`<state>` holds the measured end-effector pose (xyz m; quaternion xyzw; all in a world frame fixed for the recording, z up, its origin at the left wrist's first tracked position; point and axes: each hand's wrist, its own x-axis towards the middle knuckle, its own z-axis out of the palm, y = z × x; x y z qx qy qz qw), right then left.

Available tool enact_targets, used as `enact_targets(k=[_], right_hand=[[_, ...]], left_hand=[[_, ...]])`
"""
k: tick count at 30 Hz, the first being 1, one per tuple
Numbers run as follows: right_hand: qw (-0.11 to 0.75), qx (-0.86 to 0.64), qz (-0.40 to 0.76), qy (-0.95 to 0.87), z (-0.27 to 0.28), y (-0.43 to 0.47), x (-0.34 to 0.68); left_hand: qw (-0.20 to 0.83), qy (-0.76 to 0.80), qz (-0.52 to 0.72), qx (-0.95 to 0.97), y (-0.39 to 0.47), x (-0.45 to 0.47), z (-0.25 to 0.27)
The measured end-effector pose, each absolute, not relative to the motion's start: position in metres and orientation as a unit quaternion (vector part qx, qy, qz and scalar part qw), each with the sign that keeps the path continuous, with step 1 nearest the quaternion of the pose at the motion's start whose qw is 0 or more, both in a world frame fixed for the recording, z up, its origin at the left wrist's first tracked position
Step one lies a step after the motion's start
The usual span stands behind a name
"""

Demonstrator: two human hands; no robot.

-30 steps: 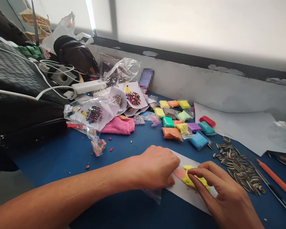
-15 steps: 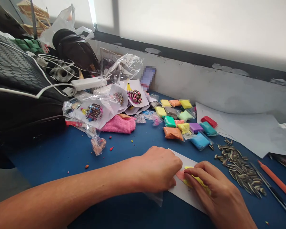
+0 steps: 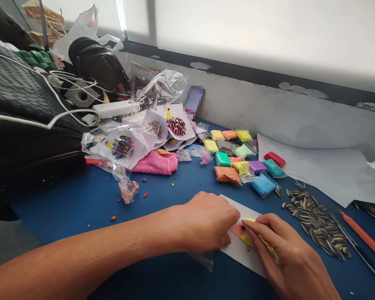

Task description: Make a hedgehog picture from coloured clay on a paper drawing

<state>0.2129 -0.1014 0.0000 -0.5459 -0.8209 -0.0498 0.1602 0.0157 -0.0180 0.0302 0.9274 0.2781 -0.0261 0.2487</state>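
A white paper sheet (image 3: 248,260) lies on the blue table between my hands. On it is a flat shape of yellow modelling clay (image 3: 246,238) with a pink clay piece (image 3: 237,230) at its left end. My left hand (image 3: 211,223) rests on the sheet's left edge, fingers curled under and tips hidden. Over the yellow clay, my right hand (image 3: 287,250) has thumb and forefinger pinched together where yellow meets pink. A tiny dark spot (image 3: 243,228) shows at those fingertips; whether they grip anything is unclear. The right palm covers part of the clay.
Sunflower seeds (image 3: 315,221) are heaped right of my right hand, beside a pen (image 3: 359,250) and an orange stick-like tool (image 3: 364,235). Wrapped clay packets (image 3: 228,175) lie ahead. Seed-covered clay figures (image 3: 176,125), a pink cloth (image 3: 156,162) and a black bag (image 3: 34,116) are leftward.
My right fingertips have lifted and shifted slightly right, baring a dark spot on the clay. My left hand has stayed nearly still.
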Motion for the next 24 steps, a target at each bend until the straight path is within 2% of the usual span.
enact_targets(k=[15, 24], right_hand=[[0.123, -0.526, -0.059, -0.839, -0.008, -0.115, 0.224], [0.204, -0.562, -0.066, -0.799, -0.008, -0.118, 0.225]], left_hand=[[0.249, 0.282, -0.026, 0.926, -0.019, 0.016, 0.029], [0.266, 0.293, -0.035, 0.918, -0.018, 0.017, 0.034]])
